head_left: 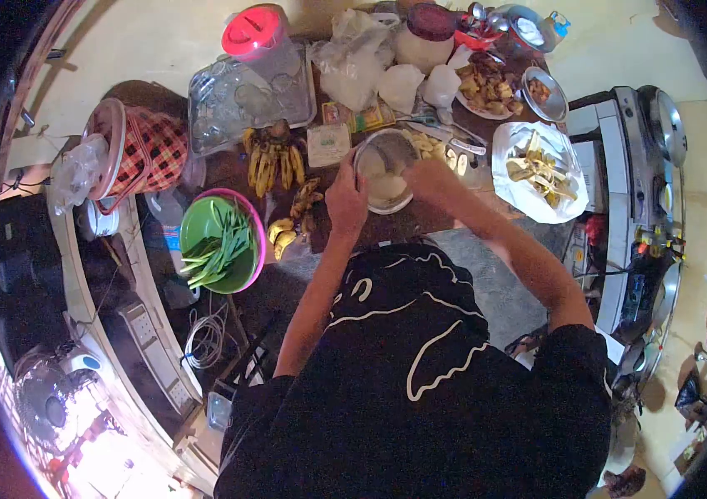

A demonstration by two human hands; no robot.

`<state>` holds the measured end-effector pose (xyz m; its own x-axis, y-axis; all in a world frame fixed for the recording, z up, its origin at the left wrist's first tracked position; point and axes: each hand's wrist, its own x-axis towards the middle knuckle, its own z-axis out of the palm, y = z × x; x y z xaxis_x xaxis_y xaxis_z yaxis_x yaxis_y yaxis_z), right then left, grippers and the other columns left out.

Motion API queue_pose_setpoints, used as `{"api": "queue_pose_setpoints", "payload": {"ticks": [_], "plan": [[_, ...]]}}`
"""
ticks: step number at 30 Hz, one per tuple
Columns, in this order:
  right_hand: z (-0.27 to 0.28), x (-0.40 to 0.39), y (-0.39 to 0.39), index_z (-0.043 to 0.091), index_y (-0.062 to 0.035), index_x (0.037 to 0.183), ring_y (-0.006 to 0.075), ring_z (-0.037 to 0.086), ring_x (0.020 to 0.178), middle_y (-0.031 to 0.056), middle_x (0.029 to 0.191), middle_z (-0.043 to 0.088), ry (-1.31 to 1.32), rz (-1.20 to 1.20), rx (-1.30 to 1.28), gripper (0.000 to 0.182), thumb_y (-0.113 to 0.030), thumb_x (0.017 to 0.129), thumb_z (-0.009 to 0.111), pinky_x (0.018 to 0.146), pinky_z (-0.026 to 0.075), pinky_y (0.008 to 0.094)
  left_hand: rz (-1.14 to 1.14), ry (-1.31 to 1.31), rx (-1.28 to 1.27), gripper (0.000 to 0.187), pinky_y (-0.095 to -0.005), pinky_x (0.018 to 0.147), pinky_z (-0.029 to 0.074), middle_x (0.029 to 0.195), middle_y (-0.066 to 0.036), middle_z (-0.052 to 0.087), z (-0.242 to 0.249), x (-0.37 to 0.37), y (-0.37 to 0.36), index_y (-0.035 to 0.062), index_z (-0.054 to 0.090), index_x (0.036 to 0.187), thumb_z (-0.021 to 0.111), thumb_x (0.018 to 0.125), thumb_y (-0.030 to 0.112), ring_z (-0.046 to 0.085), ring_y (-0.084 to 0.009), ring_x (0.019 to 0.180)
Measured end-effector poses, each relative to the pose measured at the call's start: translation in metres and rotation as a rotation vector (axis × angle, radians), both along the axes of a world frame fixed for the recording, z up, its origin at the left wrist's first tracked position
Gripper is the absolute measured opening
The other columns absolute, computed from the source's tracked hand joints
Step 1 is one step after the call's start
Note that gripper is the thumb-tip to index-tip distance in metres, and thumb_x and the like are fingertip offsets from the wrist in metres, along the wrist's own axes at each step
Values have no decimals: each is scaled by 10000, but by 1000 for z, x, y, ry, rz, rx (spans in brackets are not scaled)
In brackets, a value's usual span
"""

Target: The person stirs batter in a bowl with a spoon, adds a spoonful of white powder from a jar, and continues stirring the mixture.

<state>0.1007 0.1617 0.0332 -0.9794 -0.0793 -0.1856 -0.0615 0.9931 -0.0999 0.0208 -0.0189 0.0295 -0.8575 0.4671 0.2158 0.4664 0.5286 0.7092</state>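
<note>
A round metal bowl with a pale, whitish mixture in it stands at the table's near edge, in front of my body. My left hand grips its left rim. Over the right rim is my right hand, closed; whatever it may hold is hidden. Just beyond that hand lie pale peeled banana pieces. Left of the bowl are a bunch of ripe bananas, a few loose bananas and a small square pack.
A paper-lined plate holds banana peels or similar strips at right. Behind are a plate of brown food pieces, a lidded jar, plastic bags and a tray. A green basin with leaves sits left.
</note>
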Motion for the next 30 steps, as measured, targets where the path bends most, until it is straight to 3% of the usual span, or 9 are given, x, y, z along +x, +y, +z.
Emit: {"api": "queue_pose_setpoints", "payload": {"ticks": [2,8,11,14,17,20,23,26,30], "plan": [[36,-11,6,639,-39,675,293,678,663,145,658,647,21,-53,-39,145,-140,758,576,554,536,425,-3,9,6,452,-431,673,510,1036,-186,635,-1,-1,-2,64,483,1280,555,836,104,637,-356,813],[-10,10,6,658,-28,760,342,663,682,190,719,651,-107,-144,-114,171,-165,763,555,600,526,461,20,19,-14,445,-432,645,509,1038,-179,639,-3,-1,-1,78,488,1273,555,834,103,637,-357,806],[-23,18,-4,645,-44,724,318,655,633,180,667,635,60,-231,-326,181,-207,767,578,525,510,447,10,0,-3,447,-436,662,508,1045,-187,634,-4,-2,3,84,485,1281,549,839,100,636,-359,819],[-2,10,-1,649,-31,747,350,651,670,203,678,626,190,-277,-318,216,-235,768,580,567,510,457,-4,-34,-3,447,-440,687,507,1052,-200,630,-3,-4,-1,77,480,1286,542,844,92,634,-360,847],[-2,13,4,643,-7,770,371,647,723,229,680,614,5,-297,-165,253,-248,788,570,632,510,468,-11,-69,19,441,-435,709,506,1066,-207,625,0,-3,0,63,484,1282,538,845,85,633,-363,874],[-9,15,-7,647,3,729,369,648,791,241,748,636,-218,-404,-230,232,-211,767,565,694,523,445,11,-47,34,437,-426,720,508,1081,-209,620,-3,-5,1,51,491,1275,537,842,81,631,-367,887],[-43,18,-17,669,11,785,360,650,799,235,787,649,-141,-586,-448,256,-226,759,577,710,515,436,30,-82,41,434,-418,740,507,1101,-218,612,-4,-4,5,38,493,1276,530,846,88,629,-370,902],[-26,14,-11,690,7,863,334,648,699,224,763,652,-178,-586,-844,272,-231,798,574,658,494,411,43,-149,22,430,-419,779,498,1121,-227,602,-7,-6,2,18,490,1277,516,857,103,623,-368,936],[-19,14,3,698,-26,874,320,644,716,208,786,655,-126,-512,-874,246,-230,810,576,670,488,407,38,-158,51,423,-416,823,485,1137,-224,599,-9,-8,-3,2,491,1277,499,870,118,614,-360,977]]}}
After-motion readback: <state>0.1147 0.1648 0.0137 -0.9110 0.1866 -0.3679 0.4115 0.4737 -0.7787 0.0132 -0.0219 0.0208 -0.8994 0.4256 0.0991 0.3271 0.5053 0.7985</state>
